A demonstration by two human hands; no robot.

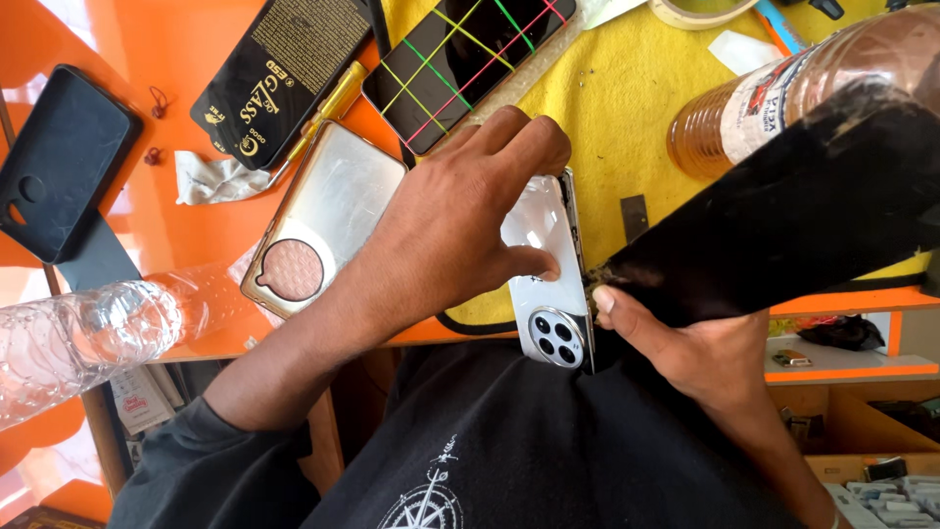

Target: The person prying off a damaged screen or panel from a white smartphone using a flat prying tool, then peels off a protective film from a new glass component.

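At the near edge of the orange surface [186, 211], a white phone [544, 284] lies back-up, its round camera cluster overhanging toward the person. Left hand [460, 220] lies flat over the phone, fingers [534, 263] spread apart and pressing on its back, thumb tip resting on the glossy panel. Right hand [700, 348] sits just beside the phone's right edge, fingers together, pinching a wide black brush [783, 216] whose bristle end touches that edge. The phone rests partly on a yellow cloth [627, 108] that covers the surface toward its far right corner. Left of the phone lies a silver phone back cover [328, 220] with a round perforated patch; just beyond it a yellow-handled screwdriver [328, 108]. Toward the far edge lies a dark phone screen [460, 59] crossed by coloured lines. A brown plastic bottle [774, 93] lies behind the brush. A clear plastic bottle [88, 333] lies at the near left corner.
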